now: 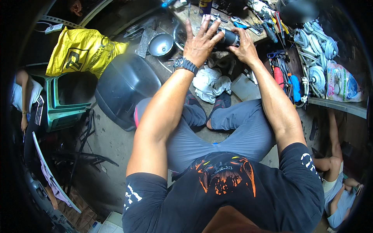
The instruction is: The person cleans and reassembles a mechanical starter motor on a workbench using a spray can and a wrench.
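Over the front of the low wooden workbench, my left hand (201, 42) has its fingers stretched out and spread, with a dark watch on the wrist. Its fingertips lie against or just over the left end of a dark cylindrical thing (232, 38), perhaps a motor or tool body; contact is hard to tell. My right hand (244, 48) grips the cylinder's right end, thumb and fingers curled round it. Behind my hands stands a dark can (205, 7) with a yellow band. Loose spanners and small metal parts lie about the bench (186, 14).
Left of the bench are a round metal bowl (161, 45), a black plastic case (126, 91), a yellow sack (83, 52) and green stools (64, 112). White cloth (211, 83) lies by my feet. To the right are pliers (269, 33) and a shelf of parts (316, 46). People are at both sides.
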Available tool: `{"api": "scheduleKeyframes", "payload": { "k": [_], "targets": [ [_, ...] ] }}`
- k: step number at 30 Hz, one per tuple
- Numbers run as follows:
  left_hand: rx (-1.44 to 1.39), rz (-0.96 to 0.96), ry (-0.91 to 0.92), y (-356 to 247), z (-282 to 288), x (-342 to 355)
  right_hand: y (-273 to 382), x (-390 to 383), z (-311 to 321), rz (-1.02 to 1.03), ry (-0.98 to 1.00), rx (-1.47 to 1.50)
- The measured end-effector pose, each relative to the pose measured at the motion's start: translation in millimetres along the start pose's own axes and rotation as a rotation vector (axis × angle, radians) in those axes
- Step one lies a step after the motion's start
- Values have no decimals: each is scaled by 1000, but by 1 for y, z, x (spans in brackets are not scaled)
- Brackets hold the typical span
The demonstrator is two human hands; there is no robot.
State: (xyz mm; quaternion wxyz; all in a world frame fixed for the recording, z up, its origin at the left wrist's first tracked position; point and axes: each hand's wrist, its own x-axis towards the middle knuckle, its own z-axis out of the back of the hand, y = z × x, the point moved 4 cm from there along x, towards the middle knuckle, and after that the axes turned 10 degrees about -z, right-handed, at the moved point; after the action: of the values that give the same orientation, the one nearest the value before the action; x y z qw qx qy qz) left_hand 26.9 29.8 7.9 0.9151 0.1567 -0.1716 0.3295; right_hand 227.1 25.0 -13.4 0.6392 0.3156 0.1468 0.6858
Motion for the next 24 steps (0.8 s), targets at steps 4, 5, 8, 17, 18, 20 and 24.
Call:
{"api": "scheduleKeyframes", "payload": {
  "k": [4, 5, 8, 17, 18, 20, 24],
  "targets": [
    [75, 89, 30, -3, -1, -11, 34, -47, 8, -251, -84, -249],
    [93, 109, 32, -3, -1, -13, 38, -62, -12, -353, 222, -289],
    [-28, 65, -48, -6, -4, -11, 47, -119, -108, -355, 995, -456],
    [-260, 219, -149, 16, 45, -28, -60, -202, -234, -723, 629, -259],
    [-299, 305, -146, 24, 51, -30, -48, -190, -222, -743, 541, -233],
    [-321, 459, -113, 39, 50, -33, -33, -162, -194, -754, 468, -84],
    [-600, 599, 724, 62, -14, -92, 41, -127, -130, -634, 335, 174]
  ]
}}
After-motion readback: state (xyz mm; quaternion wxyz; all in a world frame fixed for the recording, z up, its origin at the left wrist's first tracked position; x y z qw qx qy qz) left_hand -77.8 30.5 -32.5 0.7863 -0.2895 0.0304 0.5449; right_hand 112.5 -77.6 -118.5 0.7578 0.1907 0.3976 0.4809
